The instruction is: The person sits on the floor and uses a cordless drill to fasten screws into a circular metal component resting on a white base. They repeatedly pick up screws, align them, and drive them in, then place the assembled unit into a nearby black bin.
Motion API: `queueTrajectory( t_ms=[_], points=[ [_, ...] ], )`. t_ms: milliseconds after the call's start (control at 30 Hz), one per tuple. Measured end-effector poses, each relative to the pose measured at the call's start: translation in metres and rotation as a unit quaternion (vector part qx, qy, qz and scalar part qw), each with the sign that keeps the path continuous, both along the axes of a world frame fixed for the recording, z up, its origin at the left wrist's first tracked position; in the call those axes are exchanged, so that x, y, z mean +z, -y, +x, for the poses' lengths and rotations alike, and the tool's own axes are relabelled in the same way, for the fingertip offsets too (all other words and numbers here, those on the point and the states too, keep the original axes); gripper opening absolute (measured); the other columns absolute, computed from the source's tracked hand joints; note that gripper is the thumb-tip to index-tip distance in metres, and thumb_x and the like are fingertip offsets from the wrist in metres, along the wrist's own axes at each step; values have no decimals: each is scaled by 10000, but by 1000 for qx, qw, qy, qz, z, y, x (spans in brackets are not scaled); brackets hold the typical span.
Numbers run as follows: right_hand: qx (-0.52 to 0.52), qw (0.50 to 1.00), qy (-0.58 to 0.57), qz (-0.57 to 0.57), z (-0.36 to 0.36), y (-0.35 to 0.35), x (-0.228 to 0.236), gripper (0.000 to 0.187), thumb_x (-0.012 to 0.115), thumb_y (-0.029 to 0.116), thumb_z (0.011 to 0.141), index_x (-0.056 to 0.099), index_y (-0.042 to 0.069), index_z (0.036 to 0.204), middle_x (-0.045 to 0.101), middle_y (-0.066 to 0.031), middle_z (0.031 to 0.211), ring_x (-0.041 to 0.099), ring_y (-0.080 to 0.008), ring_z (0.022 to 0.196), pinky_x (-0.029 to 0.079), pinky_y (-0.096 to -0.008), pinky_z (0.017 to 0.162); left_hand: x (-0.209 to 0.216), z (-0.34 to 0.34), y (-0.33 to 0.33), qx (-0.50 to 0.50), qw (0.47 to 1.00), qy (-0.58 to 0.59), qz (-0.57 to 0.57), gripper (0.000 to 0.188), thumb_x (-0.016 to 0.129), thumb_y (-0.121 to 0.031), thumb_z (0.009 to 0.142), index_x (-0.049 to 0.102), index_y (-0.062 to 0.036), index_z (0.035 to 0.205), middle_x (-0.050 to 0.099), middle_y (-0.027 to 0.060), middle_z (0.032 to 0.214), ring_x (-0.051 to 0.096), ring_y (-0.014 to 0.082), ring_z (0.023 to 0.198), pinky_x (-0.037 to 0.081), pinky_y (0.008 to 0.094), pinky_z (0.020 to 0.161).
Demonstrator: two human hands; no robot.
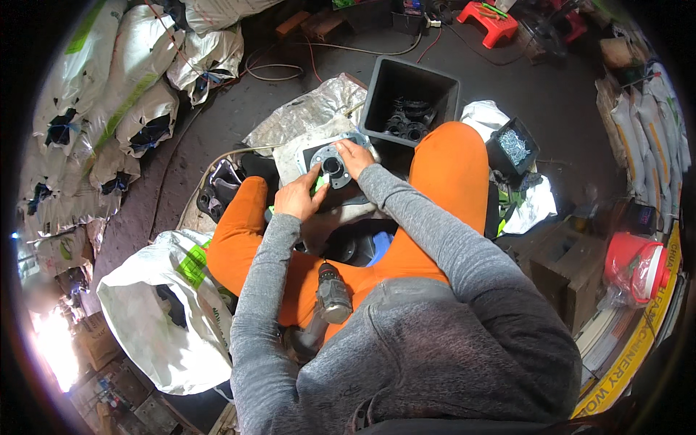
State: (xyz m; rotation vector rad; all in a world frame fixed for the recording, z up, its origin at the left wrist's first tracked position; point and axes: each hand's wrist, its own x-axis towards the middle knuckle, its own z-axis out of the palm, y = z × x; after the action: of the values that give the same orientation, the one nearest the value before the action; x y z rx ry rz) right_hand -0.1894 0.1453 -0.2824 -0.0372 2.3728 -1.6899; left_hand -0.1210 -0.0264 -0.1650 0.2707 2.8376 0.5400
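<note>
A dark grey round flange [344,176] with a central hole and small holes around it lies on a pale, cloth-like pad in front of me. My right hand [354,157] grips its far right rim, thumb and fingers against the edge. At its near left side is my left hand [297,197], index finger stretched to the flange and the other fingers closed around a small green-and-white thing [320,183]. The kind of that thing is too small to tell. A cordless drill [333,293] rests in my lap, between my orange-trousered legs.
Beyond my hands stands a black bin [451,90] with several black ring-shaped parts. A small black tub of screws [515,147] sits right of my knee. An open white sack [130,312] stands left; filled sacks [138,54] line the far left. Cables [348,49] cross the floor.
</note>
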Motion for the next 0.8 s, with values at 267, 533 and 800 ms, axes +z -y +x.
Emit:
queueTrajectory(
  t_ms=[267, 533, 800],
  points=[
    [-11, 999, -13, 27, 8, 2, 12, 308, 454, 351, 979, 634, 145, 1122, 668, -146, 861, 660, -277, 832, 492, -358, 749, 2, -6, 2, -7, 1000, 19, -8, 565, 577, -435, 858, 462, -243, 1377, 673, 152, 1019, 650, 351, 886, 516, 445, 758],
    [-23, 999, -21, 41, 9, 3, 25, 332, 443, 379, 961, 630, 144, 1101, 656, -192, 896, 626, -393, 870, 490, -457, 749, 11, -7, -13, 12, 995, 81, -50, 574, 564, -449, 875, 456, -198, 1379, 667, 182, 1021, 645, 358, 922, 507, 448, 796],
    [-30, 999, -30, 31, 13, 5, 21, 330, 452, 365, 965, 632, 118, 1092, 656, -188, 861, 634, -383, 840, 495, -438, 726, 9, -3, -17, 50, 995, 74, -46, 593, 580, -455, 858, 481, -153, 1358, 675, 175, 1006, 655, 361, 885, 516, 448, 763]
  ],
)
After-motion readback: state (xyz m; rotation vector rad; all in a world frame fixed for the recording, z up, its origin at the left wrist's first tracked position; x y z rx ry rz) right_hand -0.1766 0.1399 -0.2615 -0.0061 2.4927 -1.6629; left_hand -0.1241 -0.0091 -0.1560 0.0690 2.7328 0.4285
